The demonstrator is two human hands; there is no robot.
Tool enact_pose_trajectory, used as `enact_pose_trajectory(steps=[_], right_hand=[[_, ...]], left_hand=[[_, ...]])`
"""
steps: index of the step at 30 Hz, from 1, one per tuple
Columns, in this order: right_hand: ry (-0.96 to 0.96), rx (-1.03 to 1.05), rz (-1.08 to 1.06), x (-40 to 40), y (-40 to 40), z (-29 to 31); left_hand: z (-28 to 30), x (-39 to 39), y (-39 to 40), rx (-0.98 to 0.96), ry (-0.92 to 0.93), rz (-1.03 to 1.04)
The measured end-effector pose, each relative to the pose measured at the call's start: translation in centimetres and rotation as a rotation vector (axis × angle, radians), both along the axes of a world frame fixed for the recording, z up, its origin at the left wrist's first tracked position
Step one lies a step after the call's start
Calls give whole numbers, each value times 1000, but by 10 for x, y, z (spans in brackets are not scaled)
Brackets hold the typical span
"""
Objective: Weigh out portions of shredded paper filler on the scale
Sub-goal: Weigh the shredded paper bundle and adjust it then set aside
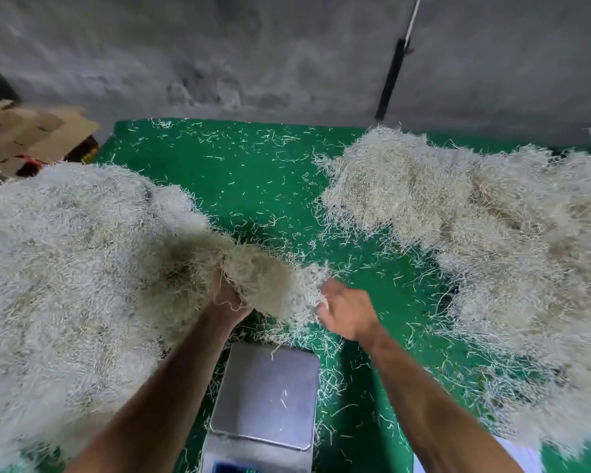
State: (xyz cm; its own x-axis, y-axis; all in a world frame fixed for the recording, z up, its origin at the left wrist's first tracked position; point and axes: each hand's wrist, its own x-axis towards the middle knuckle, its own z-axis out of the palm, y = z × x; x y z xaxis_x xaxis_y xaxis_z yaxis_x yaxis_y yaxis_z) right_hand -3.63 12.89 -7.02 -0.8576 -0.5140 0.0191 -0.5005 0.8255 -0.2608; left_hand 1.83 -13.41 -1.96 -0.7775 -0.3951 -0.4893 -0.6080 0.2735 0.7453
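A clump of pale shredded paper filler (270, 281) hangs between my two hands, just beyond the scale. My left hand (226, 298) grips the clump's left side, fingers buried in the strands. My right hand (347, 310) holds its right edge, fingertips in the paper. The clump still joins the big left pile (69, 261). A metal scale (267, 390) sits at the near centre, its steel platform bare but for a few stray strands. Its display at the bottom edge is cut off.
A second big pile of shredded paper (485, 233) covers the right side of the green table (253, 179), which is strewn with loose strands. Flattened cardboard (24, 131) lies at the far left. A grey wall with a black bar (389, 80) stands behind.
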Motion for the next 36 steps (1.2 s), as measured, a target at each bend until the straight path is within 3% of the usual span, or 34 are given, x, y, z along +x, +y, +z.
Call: enact_pose_trajectory(steps=[2,4,7,9,13,15,16,18,20,22,25,28,31,33,36], right_hand=[[-2,158,131,18,-2,-3],[-20,298,85,24,2,-1],[-89,425,-158,12,-2,17],[-172,358,-300,1,-18,40],[-284,18,-448,-7,-51,70],[-217,-220,-483,-4,-54,80],[-161,-362,-529,-4,-52,89],[-77,-563,-579,-12,-43,102],[-227,-718,-613,-24,-33,99],[-420,-747,-672,-28,-28,84],[-488,-740,-853,-30,-7,59],[-599,-542,-901,-24,26,38],[-617,-144,-633,-10,34,35],[-476,49,-526,5,21,44],[-70,340,-470,27,0,70]], left_hand=[[2,-12,3,108,114,-88],[10,-23,14,145,174,-145],[17,-20,41,-172,308,-699],[10,-14,66,-330,201,-812],[9,-36,80,-530,217,-408],[14,-48,51,-453,79,-290],[15,-53,33,-367,-15,-188],[13,-57,16,-218,-33,-18],[18,-59,30,-14,5,49],[18,-58,48,149,55,126],[33,-45,43,456,103,213],[48,-26,16,855,237,284],[64,-8,10,803,227,195],[71,4,16,726,212,161],[71,23,17,649,184,257]])
